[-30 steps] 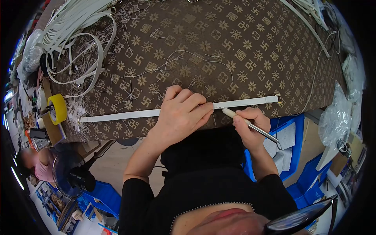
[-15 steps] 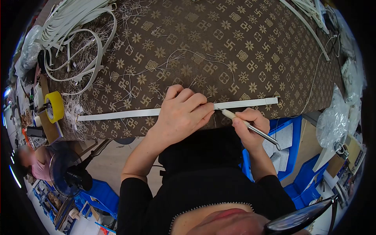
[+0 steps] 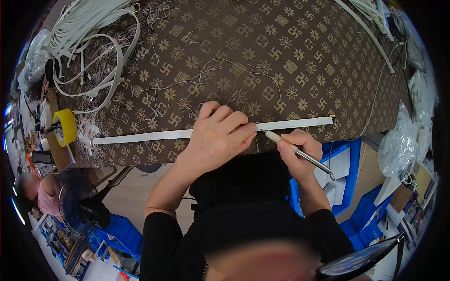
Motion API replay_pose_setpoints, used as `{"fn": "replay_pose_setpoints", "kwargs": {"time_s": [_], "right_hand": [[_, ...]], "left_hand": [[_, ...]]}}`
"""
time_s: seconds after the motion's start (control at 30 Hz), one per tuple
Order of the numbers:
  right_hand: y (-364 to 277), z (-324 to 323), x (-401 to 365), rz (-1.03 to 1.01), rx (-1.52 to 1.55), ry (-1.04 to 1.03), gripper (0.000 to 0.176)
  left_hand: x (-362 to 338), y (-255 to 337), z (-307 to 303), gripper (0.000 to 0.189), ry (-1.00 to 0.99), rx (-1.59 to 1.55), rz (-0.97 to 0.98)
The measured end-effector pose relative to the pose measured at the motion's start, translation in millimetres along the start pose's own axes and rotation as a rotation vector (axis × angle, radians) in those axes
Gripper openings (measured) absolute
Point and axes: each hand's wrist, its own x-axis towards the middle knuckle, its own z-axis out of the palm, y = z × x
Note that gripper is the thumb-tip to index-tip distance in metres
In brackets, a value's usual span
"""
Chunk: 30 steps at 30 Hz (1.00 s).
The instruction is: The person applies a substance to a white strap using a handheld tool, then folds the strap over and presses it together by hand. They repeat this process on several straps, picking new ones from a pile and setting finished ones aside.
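A narrow white belt (image 3: 159,136) with a metal buckle at its right end lies across the front of the cloth-covered table. My left hand (image 3: 218,136) rests over its middle, fingers curled and pressed on it, hiding that stretch. In a pinch, my right hand (image 3: 302,150) holds a slim pen-like tool (image 3: 311,160) with a cream front part, a metal shaft and a hooked rear end. Its tip points left and meets the belt beside my left fingertips. What exactly the tip touches is too small to tell.
Loose white threads (image 3: 157,91) are scattered over the patterned cloth (image 3: 300,61). A pile of white belts (image 3: 86,23) lies at the back left, near yellow tape (image 3: 65,127). Blue bins (image 3: 349,187) stand below the table, a fan (image 3: 79,206) at lower left. Another person sits beyond it.
My hands and the belt stay almost where they were; the tool has shifted only very slightly. My head has tilted a little.
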Motion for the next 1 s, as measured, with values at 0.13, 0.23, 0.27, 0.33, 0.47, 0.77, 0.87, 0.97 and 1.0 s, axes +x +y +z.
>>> {"fn": "replay_pose_setpoints", "kwargs": {"time_s": [0.13, 0.23, 0.27, 0.33, 0.47, 0.77, 0.87, 0.97, 1.0], "right_hand": [[0.0, -0.8, -0.2, 0.008, -0.005, -0.001, 0.012], [0.9, -0.9, -0.6, 0.006, -0.007, 0.001, 0.012], [1.1, -0.8, -0.6, 0.003, -0.004, 0.002, 0.012], [1.4, -0.9, -0.4, -0.003, -0.006, 0.002, 0.012], [1.1, -0.7, -0.4, 0.001, 0.001, 0.002, 0.012], [1.4, -1.3, 0.4, -0.017, -0.005, -0.011, 0.012], [0.5, -1.6, 0.3, -0.010, -0.001, -0.011, 0.012], [-0.1, -1.7, 0.5, -0.002, 0.009, 0.002, 0.012], [-0.5, -1.4, 0.4, -0.002, 0.009, 0.002, 0.012]], "left_hand": [[0.5, -0.4, 0.4, 0.019, 0.011, -0.002, 0.004], [0.4, 0.0, 0.4, 0.019, 0.011, -0.006, 0.001], [0.4, -0.1, 0.5, 0.019, 0.011, -0.006, 0.001], [0.4, -0.3, 0.7, 0.019, 0.014, -0.005, 0.004], [0.2, -0.7, 1.0, 0.019, 0.014, -0.008, 0.004], [0.1, -0.9, 0.6, 0.019, 0.010, -0.018, 0.003], [0.3, -0.8, 0.7, 0.018, 0.009, -0.016, 0.001], [0.4, -1.0, 0.8, 0.018, 0.012, -0.016, 0.005], [0.4, -1.0, 1.0, 0.017, 0.015, -0.017, 0.004]]}}
